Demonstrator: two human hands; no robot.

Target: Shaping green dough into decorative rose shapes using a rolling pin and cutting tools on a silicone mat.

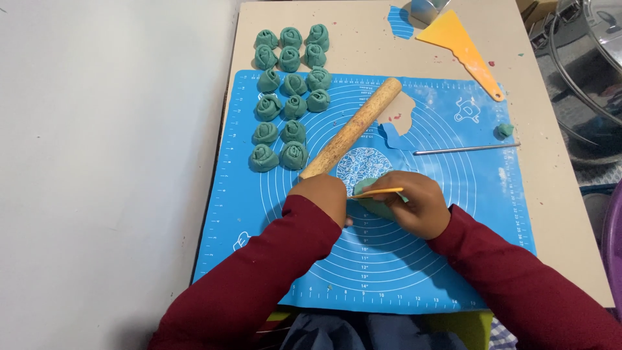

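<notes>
Sixteen green dough rosettes (289, 84) sit beside one wooden rolling pin (353, 128). The right hand (414, 204) pinches a thin orange stick (379, 192) over flat green dough (376, 206); the left hand (324, 198) presses down.

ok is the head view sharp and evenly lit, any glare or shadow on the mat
Head view: sharp and evenly lit; blue mat shows no strong glare; soft shadow only beside the rolling pin and under both hands; clear lid at right catches reflections.
</notes>
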